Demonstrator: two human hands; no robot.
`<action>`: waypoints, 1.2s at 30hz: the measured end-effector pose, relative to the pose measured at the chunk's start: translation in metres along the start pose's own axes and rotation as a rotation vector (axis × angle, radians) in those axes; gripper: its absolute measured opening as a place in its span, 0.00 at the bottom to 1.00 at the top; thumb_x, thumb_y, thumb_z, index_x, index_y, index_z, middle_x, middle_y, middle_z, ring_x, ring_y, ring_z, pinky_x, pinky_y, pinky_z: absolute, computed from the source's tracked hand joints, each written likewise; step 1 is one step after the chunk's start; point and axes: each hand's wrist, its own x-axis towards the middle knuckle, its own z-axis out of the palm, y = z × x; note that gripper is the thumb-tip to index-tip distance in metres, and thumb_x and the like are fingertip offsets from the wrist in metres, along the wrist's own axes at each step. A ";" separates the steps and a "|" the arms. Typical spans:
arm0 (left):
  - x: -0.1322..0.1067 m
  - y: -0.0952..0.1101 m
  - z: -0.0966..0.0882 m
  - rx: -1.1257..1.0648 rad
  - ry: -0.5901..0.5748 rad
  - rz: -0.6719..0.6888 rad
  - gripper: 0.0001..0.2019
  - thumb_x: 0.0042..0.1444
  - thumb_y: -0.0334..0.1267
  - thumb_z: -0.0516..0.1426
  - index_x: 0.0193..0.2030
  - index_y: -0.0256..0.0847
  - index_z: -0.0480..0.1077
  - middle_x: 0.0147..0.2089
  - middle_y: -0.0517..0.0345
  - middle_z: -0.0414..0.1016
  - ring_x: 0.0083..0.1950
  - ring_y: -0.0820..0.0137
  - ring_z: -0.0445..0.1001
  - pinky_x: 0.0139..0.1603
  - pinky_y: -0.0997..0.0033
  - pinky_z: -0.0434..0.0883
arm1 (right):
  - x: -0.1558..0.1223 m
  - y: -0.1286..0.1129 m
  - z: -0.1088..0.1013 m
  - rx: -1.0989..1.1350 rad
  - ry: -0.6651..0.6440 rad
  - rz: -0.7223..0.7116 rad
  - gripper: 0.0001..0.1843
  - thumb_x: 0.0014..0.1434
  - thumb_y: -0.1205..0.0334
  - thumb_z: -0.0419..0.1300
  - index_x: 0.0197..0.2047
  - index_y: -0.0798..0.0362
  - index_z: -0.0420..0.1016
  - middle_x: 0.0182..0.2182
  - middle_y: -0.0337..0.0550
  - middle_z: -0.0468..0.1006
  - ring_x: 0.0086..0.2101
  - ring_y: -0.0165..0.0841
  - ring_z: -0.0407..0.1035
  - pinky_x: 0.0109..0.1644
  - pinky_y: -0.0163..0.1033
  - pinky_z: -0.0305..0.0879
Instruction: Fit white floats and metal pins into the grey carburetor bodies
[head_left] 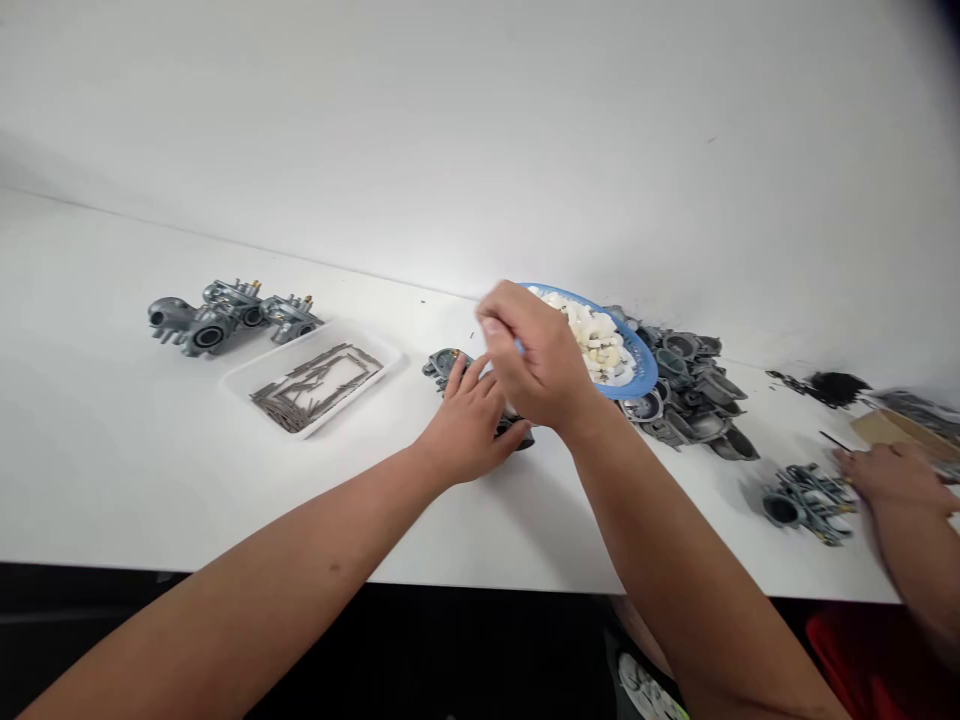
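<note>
My left hand [466, 430] grips a grey metal carburetor body [448, 366] on the white table, and the body's far end shows past my fingers at the lower right. My right hand [532, 352] hangs just above it, fingers pinched together and slightly blurred. Whether they hold something small is hidden. Behind my right hand sits a blue plate [643, 368] heaped with small white pieces [592, 335]. Its near rim is partly covered by my hand.
Assembled carburetors [232, 316] lie at the left beside a white tray [386, 365] of thin grey metal pins. A heap of carburetor bodies [690, 388] lies right of the plate. Further right are a black pile [836, 388], cardboard [896, 430], and a co-worker's hand [892, 478] near another carburetor [806, 505].
</note>
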 end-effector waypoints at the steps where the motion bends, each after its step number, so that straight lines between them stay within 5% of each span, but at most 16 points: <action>1: -0.001 0.000 0.002 0.028 -0.001 -0.014 0.23 0.69 0.47 0.52 0.67 0.45 0.64 0.70 0.48 0.69 0.80 0.45 0.47 0.78 0.29 0.38 | -0.017 0.005 -0.007 0.029 0.084 0.015 0.11 0.68 0.64 0.45 0.32 0.48 0.59 0.28 0.40 0.66 0.29 0.33 0.60 0.36 0.42 0.57; 3: -0.003 0.000 0.007 0.071 -0.002 -0.053 0.22 0.70 0.49 0.51 0.65 0.43 0.66 0.72 0.47 0.68 0.81 0.45 0.42 0.78 0.29 0.31 | -0.050 0.014 -0.015 0.047 0.199 0.047 0.13 0.69 0.63 0.46 0.31 0.48 0.60 0.26 0.39 0.64 0.28 0.33 0.58 0.34 0.42 0.56; 11: -0.001 -0.001 0.011 0.116 -0.007 -0.116 0.18 0.69 0.50 0.51 0.58 0.44 0.68 0.71 0.48 0.69 0.80 0.47 0.47 0.77 0.31 0.37 | -0.126 0.043 -0.010 0.143 0.292 0.343 0.21 0.69 0.51 0.52 0.25 0.49 0.64 0.20 0.37 0.62 0.24 0.32 0.57 0.30 0.41 0.57; 16: 0.000 -0.001 0.010 0.114 -0.002 -0.149 0.17 0.67 0.51 0.54 0.56 0.45 0.68 0.69 0.51 0.71 0.79 0.48 0.50 0.77 0.34 0.42 | -0.130 0.044 -0.005 0.419 0.327 0.571 0.17 0.68 0.50 0.59 0.32 0.51 0.79 0.20 0.34 0.63 0.23 0.29 0.56 0.30 0.39 0.58; 20: 0.000 -0.002 0.010 0.107 0.021 -0.147 0.15 0.66 0.50 0.55 0.55 0.46 0.68 0.66 0.53 0.73 0.78 0.47 0.52 0.76 0.36 0.47 | -0.129 0.040 -0.006 0.474 0.256 0.636 0.11 0.64 0.52 0.66 0.37 0.49 0.86 0.26 0.38 0.78 0.28 0.31 0.67 0.35 0.40 0.66; 29: 0.000 -0.006 0.011 0.104 0.021 -0.156 0.15 0.65 0.50 0.56 0.54 0.47 0.67 0.62 0.54 0.76 0.76 0.47 0.55 0.75 0.39 0.47 | -0.132 0.048 -0.005 0.655 0.181 0.760 0.13 0.58 0.49 0.72 0.41 0.49 0.87 0.35 0.42 0.86 0.34 0.33 0.77 0.38 0.39 0.74; 36: 0.000 -0.009 0.011 0.112 0.003 -0.141 0.16 0.66 0.51 0.55 0.55 0.47 0.67 0.62 0.53 0.76 0.75 0.49 0.56 0.75 0.39 0.44 | -0.141 0.046 -0.018 0.558 0.151 0.796 0.12 0.54 0.51 0.74 0.37 0.50 0.87 0.35 0.44 0.86 0.33 0.35 0.77 0.38 0.42 0.74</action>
